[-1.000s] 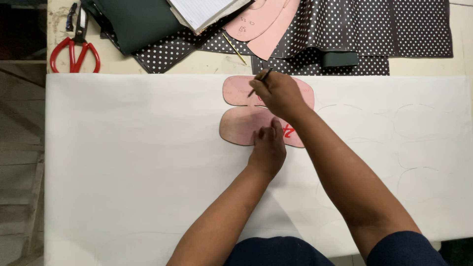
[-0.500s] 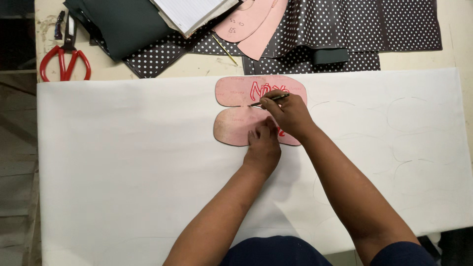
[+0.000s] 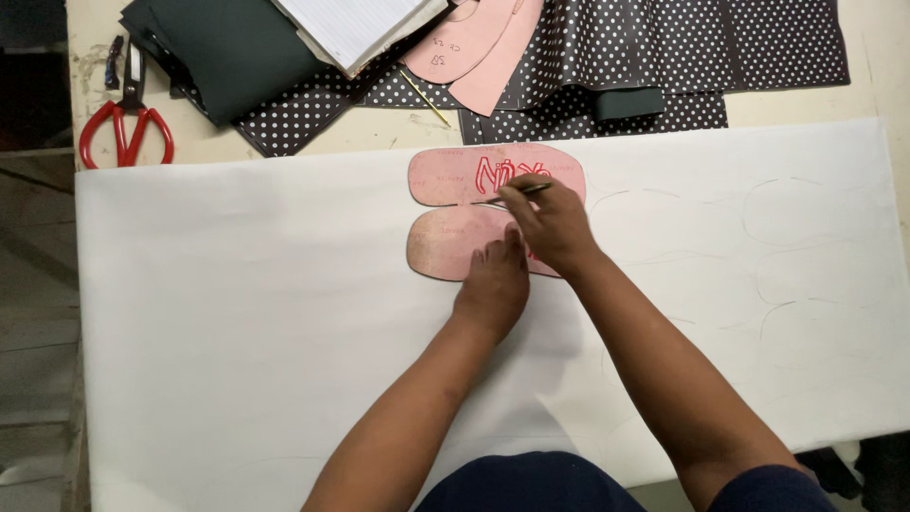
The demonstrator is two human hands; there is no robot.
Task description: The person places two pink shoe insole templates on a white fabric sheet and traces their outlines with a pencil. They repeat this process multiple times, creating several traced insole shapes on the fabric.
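Note:
A pink two-lobed cardboard pattern [image 3: 445,204] with red marks lies on a white sheet [image 3: 237,322]. My left hand [image 3: 493,280] presses flat on the pattern's lower lobe. Just above it, my right hand [image 3: 550,223] grips a thin pen [image 3: 512,195], its tip resting near the notch between the two lobes. Faint traced outlines show on the sheet to the right.
Red-handled scissors [image 3: 125,123] lie at the far left. Dark polka-dot fabric [image 3: 682,47], a dark green sheet [image 3: 237,47], a lined notebook [image 3: 355,28] and more pink patterns [image 3: 483,47] crowd the back edge. A thin yellow stick [image 3: 424,99] lies near them.
My right hand with the pen has slid from the upper lobe's top edge down and left to the notch between lobes. The left hand stays pressed on the pattern.

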